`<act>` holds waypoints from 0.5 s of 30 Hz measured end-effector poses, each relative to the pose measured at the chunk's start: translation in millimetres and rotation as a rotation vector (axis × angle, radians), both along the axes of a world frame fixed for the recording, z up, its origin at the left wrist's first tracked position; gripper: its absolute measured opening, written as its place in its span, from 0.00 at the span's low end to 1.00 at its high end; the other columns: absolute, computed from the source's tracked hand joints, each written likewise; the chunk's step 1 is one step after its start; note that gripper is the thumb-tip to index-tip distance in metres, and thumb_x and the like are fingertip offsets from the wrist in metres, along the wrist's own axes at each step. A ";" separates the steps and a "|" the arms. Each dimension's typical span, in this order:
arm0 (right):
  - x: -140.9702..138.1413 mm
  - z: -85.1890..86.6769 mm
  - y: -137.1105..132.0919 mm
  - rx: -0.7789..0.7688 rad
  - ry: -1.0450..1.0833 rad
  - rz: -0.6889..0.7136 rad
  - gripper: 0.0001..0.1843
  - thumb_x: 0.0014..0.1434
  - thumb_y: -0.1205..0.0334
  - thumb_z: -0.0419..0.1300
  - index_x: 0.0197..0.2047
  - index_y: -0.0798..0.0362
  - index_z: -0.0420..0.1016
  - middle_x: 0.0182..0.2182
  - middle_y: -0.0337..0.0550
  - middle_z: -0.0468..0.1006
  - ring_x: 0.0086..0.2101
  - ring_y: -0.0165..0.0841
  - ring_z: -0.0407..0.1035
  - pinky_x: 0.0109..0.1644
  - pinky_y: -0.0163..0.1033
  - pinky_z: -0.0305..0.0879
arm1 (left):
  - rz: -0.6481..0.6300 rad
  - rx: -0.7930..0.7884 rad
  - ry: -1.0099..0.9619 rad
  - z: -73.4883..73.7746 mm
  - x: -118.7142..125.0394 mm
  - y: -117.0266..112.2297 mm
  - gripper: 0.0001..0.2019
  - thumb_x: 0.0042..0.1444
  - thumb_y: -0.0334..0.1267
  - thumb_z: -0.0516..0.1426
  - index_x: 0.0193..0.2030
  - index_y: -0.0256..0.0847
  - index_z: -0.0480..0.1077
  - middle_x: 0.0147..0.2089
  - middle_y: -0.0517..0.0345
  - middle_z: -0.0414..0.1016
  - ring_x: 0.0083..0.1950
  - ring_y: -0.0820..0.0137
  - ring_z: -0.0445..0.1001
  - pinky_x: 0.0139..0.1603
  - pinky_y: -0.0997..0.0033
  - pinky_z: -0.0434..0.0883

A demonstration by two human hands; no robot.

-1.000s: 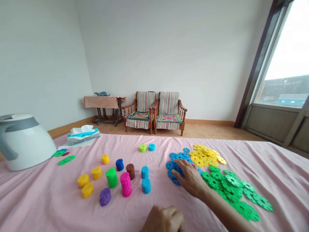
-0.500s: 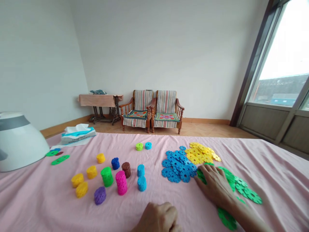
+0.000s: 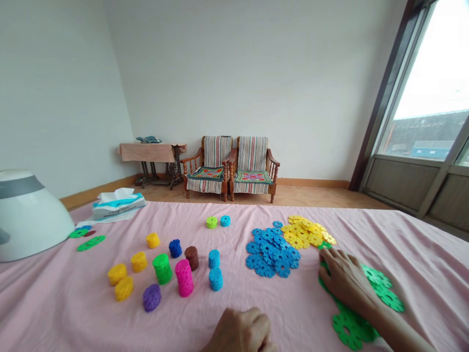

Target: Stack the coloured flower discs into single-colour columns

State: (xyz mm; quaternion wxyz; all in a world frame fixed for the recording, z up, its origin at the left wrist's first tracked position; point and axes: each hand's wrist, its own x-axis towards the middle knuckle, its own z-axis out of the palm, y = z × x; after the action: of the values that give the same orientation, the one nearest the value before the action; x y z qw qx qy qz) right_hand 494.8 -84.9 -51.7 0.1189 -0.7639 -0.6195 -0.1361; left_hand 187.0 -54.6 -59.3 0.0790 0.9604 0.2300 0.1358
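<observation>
My right hand (image 3: 346,278) lies flat over a spread of green flower-shaped plastic discs (image 3: 346,330), its fingers stretched out. It covers part of them; more show beyond its wrist and near its fingertips. Just left of it is a heap of blue discs (image 3: 269,252), and behind that a heap of yellow discs (image 3: 306,232). My left hand (image 3: 242,330) rests at the front edge of the view, curled into a fist with nothing showing in it.
Stacked discs stand at left-centre: a pink stack (image 3: 184,278), a green stack (image 3: 162,269), a purple stack (image 3: 151,298), a brown stack (image 3: 191,258) and several others. A white appliance (image 3: 32,220) and a tissue pack (image 3: 119,204) sit on the pink cloth's left side.
My right hand has slid to the right, away from the blue heap, and green discs under it have shifted rightward too. My left hand has stayed nearly still.
</observation>
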 end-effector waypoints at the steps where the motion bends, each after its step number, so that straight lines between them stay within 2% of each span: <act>1: 5.7 -0.7 -1.4 -0.001 0.003 -0.023 0.10 0.55 0.60 0.50 0.37 0.51 0.69 0.36 0.48 0.76 0.40 0.42 0.68 0.46 0.48 0.54 | -0.001 -0.005 0.000 -0.2 0.1 0.2 0.09 0.47 0.31 0.61 0.24 0.40 0.62 0.25 0.65 0.69 0.23 0.75 0.66 0.20 0.76 0.49; 6: 17.0 1.2 -1.5 0.005 -0.014 -0.168 0.09 0.53 0.61 0.51 0.34 0.52 0.71 0.34 0.49 0.76 0.39 0.45 0.69 0.42 0.49 0.56 | -0.010 -0.002 -0.027 -4.1 -0.4 1.2 0.11 0.47 0.32 0.62 0.24 0.39 0.62 0.24 0.66 0.69 0.22 0.76 0.66 0.19 0.75 0.47; 8: 8.3 5.8 7.4 0.050 -0.015 -0.137 0.11 0.53 0.60 0.51 0.37 0.53 0.72 0.37 0.50 0.76 0.41 0.46 0.69 0.43 0.48 0.57 | -0.008 0.034 -0.045 -9.7 0.6 2.5 0.12 0.48 0.34 0.62 0.24 0.40 0.62 0.24 0.66 0.68 0.22 0.76 0.66 0.19 0.74 0.45; 11: -16.1 15.0 34.0 0.083 0.047 -0.001 0.15 0.57 0.58 0.50 0.43 0.52 0.73 0.43 0.50 0.76 0.45 0.43 0.68 0.46 0.46 0.58 | -0.011 0.114 -0.049 -24.3 4.9 6.7 0.13 0.49 0.38 0.63 0.23 0.40 0.61 0.22 0.66 0.66 0.19 0.76 0.63 0.17 0.72 0.42; 15: -48.0 24.9 82.9 -0.036 0.104 0.040 0.27 0.60 0.47 0.47 0.55 0.55 0.68 0.50 0.53 0.74 0.50 0.45 0.66 0.52 0.48 0.56 | -0.030 0.198 -0.056 -42.9 8.3 13.7 0.12 0.52 0.40 0.61 0.23 0.40 0.63 0.20 0.65 0.64 0.16 0.77 0.57 0.16 0.72 0.40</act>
State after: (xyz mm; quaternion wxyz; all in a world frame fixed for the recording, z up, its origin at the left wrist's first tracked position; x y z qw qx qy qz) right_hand 446.8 -2.0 -26.8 0.1396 -0.7596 -0.6299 -0.0827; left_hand 195.3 -40.9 -102.3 -0.0081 0.9627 0.1988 0.1834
